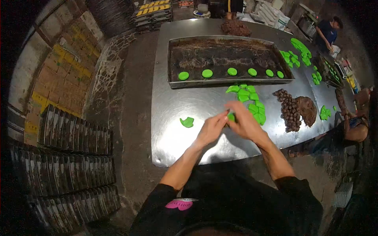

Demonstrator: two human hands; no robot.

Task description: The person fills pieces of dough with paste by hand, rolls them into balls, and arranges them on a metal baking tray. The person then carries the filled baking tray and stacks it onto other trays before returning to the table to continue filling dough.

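My left hand (212,128) and my right hand (243,121) meet over the front of the metal table. Between them a piece of green dough (231,117) shows, partly hidden by the fingers. Both hands have their fingers closed around it; a small dark spot at the fingertips is too small to make out. A loose green dough piece (187,122) lies left of my left hand. Just beyond my right hand are several cut green dough pieces (244,94). In the large dark tray (232,83), several flattened green rounds (207,73) sit in a row along the near side.
Small brown balls (290,112) and a brown lump (306,111) are to the right on the metal table (169,102). More green dough (301,49) lies farther right, where other people (328,33) stand. Stacked dark trays (75,157) fill the left floor.
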